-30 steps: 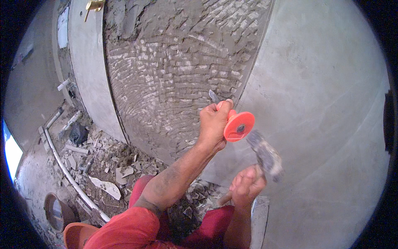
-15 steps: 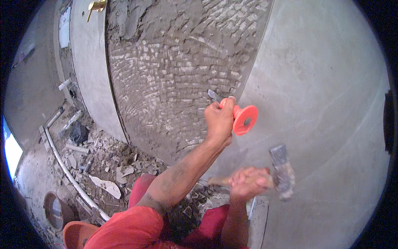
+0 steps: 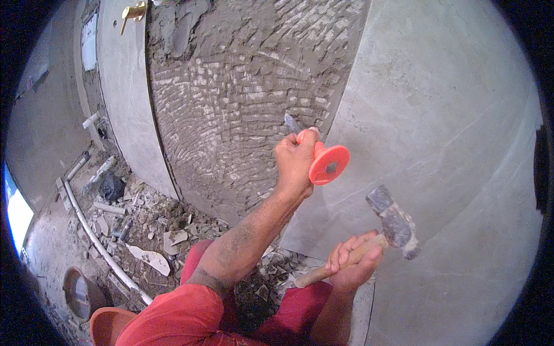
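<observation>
My left hand [image 3: 293,161] grips a chisel [image 3: 330,165] by its orange guarded handle, the round guard facing back toward the hammer. The chisel's grey metal blade points up and left at the ridged mortar [image 3: 231,109] on the wall; whether its tip touches cannot be made out. Lower and to the right, my right hand [image 3: 353,262] is wrapped round the wooden handle of a hammer [image 3: 398,228]. Its heavy grey head, dusted with pale residue, is apart from the chisel, in front of a large grey tile [image 3: 450,132].
Left of the mortar stands another grey tile panel [image 3: 128,98] with a brass fitting [image 3: 134,10] at its top. Rubble and broken tile pieces [image 3: 151,259] cover the floor below, crossed by a white pipe [image 3: 95,242]. Orange and brown buckets [image 3: 78,294] sit at lower left.
The chisel and my left hand have shifted slightly left and up. The hammer, blurred before, is now sharper, its head tilted more and a little higher; my right hand has moved slightly right.
</observation>
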Action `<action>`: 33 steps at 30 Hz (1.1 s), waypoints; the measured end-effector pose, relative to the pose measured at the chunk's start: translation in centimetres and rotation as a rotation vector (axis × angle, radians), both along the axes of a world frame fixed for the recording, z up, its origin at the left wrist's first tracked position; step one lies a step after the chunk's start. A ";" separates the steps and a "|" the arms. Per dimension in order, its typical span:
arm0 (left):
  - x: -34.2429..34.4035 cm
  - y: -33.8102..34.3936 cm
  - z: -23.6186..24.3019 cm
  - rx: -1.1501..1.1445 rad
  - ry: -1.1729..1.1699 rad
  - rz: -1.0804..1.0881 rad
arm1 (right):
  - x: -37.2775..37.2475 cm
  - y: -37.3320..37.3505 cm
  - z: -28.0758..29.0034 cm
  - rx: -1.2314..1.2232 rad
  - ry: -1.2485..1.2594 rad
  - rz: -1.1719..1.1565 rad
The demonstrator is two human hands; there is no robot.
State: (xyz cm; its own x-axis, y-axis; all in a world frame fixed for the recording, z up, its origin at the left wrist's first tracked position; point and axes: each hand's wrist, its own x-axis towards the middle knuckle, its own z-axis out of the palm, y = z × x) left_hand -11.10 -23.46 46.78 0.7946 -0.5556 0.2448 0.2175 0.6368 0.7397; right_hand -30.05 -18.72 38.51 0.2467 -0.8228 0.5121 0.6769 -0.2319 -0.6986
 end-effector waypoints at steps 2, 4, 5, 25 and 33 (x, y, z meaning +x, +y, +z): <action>0.5 0.2 0.5 -0.017 -0.015 -0.031 | 0.2 0.5 0.5 0.053 -0.112 0.006; 0.8 0.3 0.8 -0.052 0.009 -0.067 | 0.9 0.7 1.2 -0.081 -0.114 -0.012; 0.9 0.3 1.0 -0.081 0.038 -0.085 | 1.4 0.7 1.5 -0.109 -0.203 -0.023; 0.6 -0.2 -1.4 -0.011 0.076 -0.032 | 2.2 0.9 1.0 -0.094 -0.024 -0.218; 0.5 1.1 -1.0 0.056 0.005 -0.045 | 3.6 0.8 -0.5 -0.194 -0.135 -0.094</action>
